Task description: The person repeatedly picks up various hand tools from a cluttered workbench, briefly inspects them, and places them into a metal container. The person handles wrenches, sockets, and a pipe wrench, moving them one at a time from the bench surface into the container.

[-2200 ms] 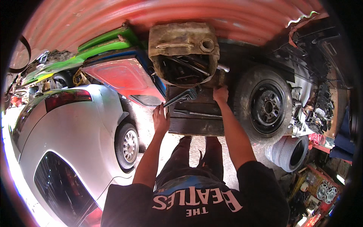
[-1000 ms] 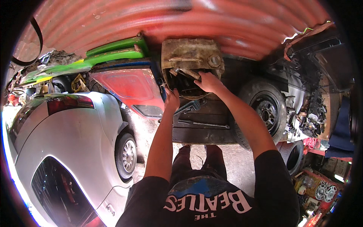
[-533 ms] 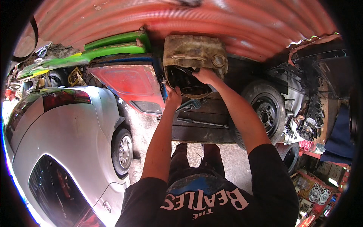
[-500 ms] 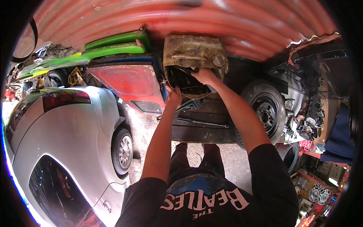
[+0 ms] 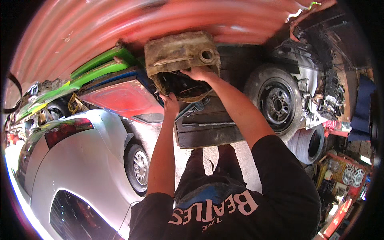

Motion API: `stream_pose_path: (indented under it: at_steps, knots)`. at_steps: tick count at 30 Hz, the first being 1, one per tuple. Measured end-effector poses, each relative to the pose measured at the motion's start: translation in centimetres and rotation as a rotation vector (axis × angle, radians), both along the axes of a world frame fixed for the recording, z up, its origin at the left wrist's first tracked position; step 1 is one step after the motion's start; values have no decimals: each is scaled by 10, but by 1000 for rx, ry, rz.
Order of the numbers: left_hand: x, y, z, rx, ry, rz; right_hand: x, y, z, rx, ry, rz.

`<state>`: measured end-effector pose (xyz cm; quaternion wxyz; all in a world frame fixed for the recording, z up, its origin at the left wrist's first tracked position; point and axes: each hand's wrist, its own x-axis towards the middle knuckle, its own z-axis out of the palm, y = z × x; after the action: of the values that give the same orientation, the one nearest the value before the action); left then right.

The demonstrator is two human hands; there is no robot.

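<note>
A grimy beige plastic canister (image 5: 176, 52), cut open on the side toward me, lies on the dark wooden bench. Dark metal tools (image 5: 182, 85) fill its opening; single pieces are hard to make out. My left hand (image 5: 170, 105) is closed at the left lower rim of the opening, its fingers around the edge. Over the right part of the opening reaches my right hand (image 5: 199, 73), fingertips among the tools and partly hidden, so what they touch does not show. Just below the canister lies a blue-grey clamp-like tool (image 5: 196, 107).
A long metal bar (image 5: 212, 124) lies on the wooden bench (image 5: 208, 137). To the right stand a wheel (image 5: 278, 105) and a loose tyre (image 5: 310, 144). A red panel (image 5: 120, 99) and a silver car (image 5: 84, 156) are on the left. Corrugated red sheeting (image 5: 180, 18) rises behind.
The view has shifted, so the canister and bench sit further left in it. My right hand stays at the opening, its fingers a little further across; my left hand stays at the rim.
</note>
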<state>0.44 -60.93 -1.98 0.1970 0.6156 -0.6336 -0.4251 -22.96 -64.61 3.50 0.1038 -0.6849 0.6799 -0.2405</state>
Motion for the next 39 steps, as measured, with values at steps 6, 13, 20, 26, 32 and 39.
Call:
stream_pose_path:
  at_steps: [6,13,20,26,32,39]
  knots:
    - [11,6,14,81,55,-25,12,10,-13,110,180,-69]
    - [12,7,20,102,54,-6,16,8,-34,230,543,-222]
    - [9,1,21,46,51,-30,33,36,10,622,329,-202]
    - [17,7,16,-63,85,-47,14,154,56,-22,-111,-101]
    - [62,68,9,-178,-299,-239,20,307,6,37,-169,-361]
    - [50,124,-28,-457,-447,-719,46,369,-61,287,-360,-421]
